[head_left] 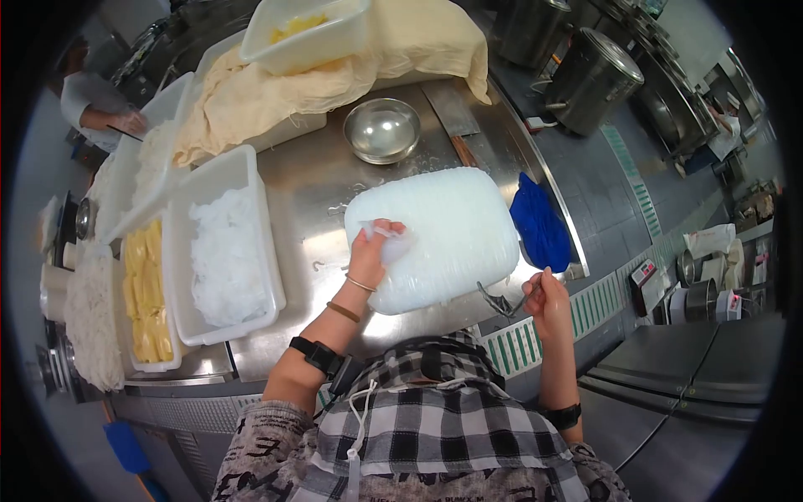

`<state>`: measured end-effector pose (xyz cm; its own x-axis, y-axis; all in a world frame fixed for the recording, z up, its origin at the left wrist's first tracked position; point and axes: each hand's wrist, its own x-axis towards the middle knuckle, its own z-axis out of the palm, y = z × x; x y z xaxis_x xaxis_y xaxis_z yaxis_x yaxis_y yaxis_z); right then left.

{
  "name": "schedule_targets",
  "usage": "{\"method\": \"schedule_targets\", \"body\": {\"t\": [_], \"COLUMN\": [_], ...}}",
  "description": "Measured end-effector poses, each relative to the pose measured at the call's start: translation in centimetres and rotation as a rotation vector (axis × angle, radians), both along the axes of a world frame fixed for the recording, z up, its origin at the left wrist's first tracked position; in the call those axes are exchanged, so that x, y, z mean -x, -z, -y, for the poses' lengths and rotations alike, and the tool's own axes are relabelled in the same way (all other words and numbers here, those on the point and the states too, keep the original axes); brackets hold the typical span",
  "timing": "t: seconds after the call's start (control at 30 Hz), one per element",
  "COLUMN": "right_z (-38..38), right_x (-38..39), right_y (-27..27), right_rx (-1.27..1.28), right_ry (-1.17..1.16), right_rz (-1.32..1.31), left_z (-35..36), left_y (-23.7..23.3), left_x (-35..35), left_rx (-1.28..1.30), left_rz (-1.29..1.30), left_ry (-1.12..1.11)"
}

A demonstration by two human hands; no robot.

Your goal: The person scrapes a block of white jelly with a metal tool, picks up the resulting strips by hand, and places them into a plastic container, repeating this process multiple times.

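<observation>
Checked apron [410,431] is hanging nearest. I am watching the left hand [372,255] holding a translucent piece [398,243], the right hand [548,305] a metal scraper [504,304]. White gelatinous block [443,226] is sitting on the steel surface [305,209], likely heavy, slippery, fragile; support it underneath.

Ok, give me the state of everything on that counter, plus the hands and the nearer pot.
Left hand: holding a translucent piece
Right hand: closed on a tool
Block: lying flat, glossy
Bowl: upright, uncovered
Cleaver: lying flat
Blue bundle: crumpled
Cloth: draped, wrinkled
Strip tub: uncovered, holding white strips
Yellow tub: uncovered, holding yellow pieces
Nearer pot: lidded
</observation>
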<state>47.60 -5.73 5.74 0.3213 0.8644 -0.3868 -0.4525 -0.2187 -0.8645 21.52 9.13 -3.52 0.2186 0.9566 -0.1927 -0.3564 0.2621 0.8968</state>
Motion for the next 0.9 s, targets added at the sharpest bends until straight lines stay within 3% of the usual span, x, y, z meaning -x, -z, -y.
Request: {"method": "schedule_targets", "body": {"t": [0.07,0.23,0.33,0.4,0.47,0.53,0.57,0.63,0.67,0.73,0.83,0.9], "right_z": [0.0,-0.5,-0.4,-0.2,0.0,0.1,0.1,0.0,-0.1,-0.4,-0.6,-0.9], "right_x": [0.1,0.3,0.4,0.2,-0.1,-0.2,-0.2,-0.2,-0.1,-0.1,-0.2,-0.4], "right_y": [0.1,-0.3,-0.8,-0.8,-0.8,-0.9,-1.0,-1.1,-1.1,-1.2,-1.3,-1.2], "right_rx": [0.019,0.008,0.016,0.026,0.037,0.041,0.044,0.048,0.052,0.041,0.033,0.024], "right_ry": [0.003,-0.015,-0.001,0.014,0.019,0.014,0.007,0.008,0.009,-0.013,-0.042,-0.041], "right_rz": [-0.016,-0.023,0.01,0.038,0.047,0.041,0.037,0.048,0.059,0.054,0.058,0.063], "left_z": [-0.8,-1.3,-0.3,1.5,2.1,2.5,2.3,1.7,1.6,1.4,0.2,-0.6], "left_y": [0.6,0.3,0.9,-1.4,-1.2,-0.5,-0.1,0.6,-0.7,-2.9,-0.9,0.3], "left_x": [1.0,2.7,4.4,5.2,5.9,6.1,5.9,4.9,3.6,0.9,0.8,1.7], "left_rx": [0.265,0.416,0.283,-0.028,-0.066,-0.234,-0.234,-0.596,-0.595,-0.737,-0.852,-0.914], "left_rz": [0.566,0.672,0.459,-0.402,-0.504,-0.847,-0.848,-1.064,-1.064,-1.385,-1.484,-1.413], "left_ry": [-0.043,-0.133,-0.106,-0.12,-0.065,-0.12,-0.12,-0.102,-0.101,-0.096,-0.036,-0.076]}}
